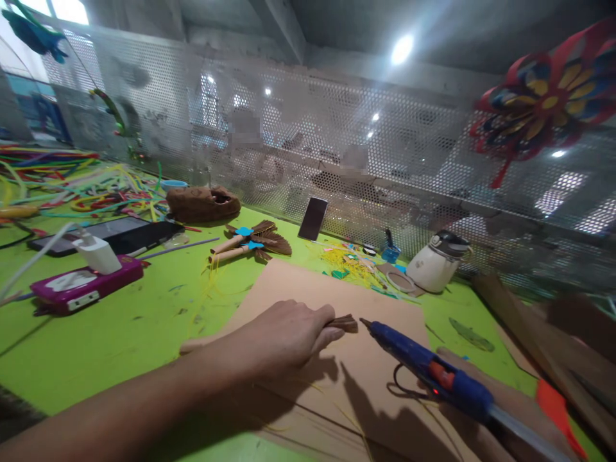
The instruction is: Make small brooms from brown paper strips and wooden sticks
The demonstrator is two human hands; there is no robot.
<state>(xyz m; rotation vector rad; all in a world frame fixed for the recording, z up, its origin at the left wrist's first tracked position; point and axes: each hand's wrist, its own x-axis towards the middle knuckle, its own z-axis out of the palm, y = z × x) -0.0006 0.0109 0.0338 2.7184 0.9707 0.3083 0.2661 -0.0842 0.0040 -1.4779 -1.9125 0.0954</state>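
Between thumb and fingers, my left hand (289, 330) pinches a small bundle of folded brown paper (347, 323), its pleated end pointing right. My right hand (486, 398) is wrapped round a blue hot glue gun (409, 350) with a glue stick at its rear and a small red light lit. The gun's nozzle is just right of the paper's end, with a narrow gap between them. Both hands are above a sheet of tan paper (380, 298) on the green table. A rolled paper tube (192, 346) lies partly behind my left forearm.
Finished-looking brown paper fans on tubes (250, 242) lie behind the sheet. A purple power strip (86, 285) with a white charger stands left. Farther back are a brown pouch (202, 204), a phone (312, 218), yellow scraps (344, 260) and a white pot (436, 263). Perforated metal panels border the table.
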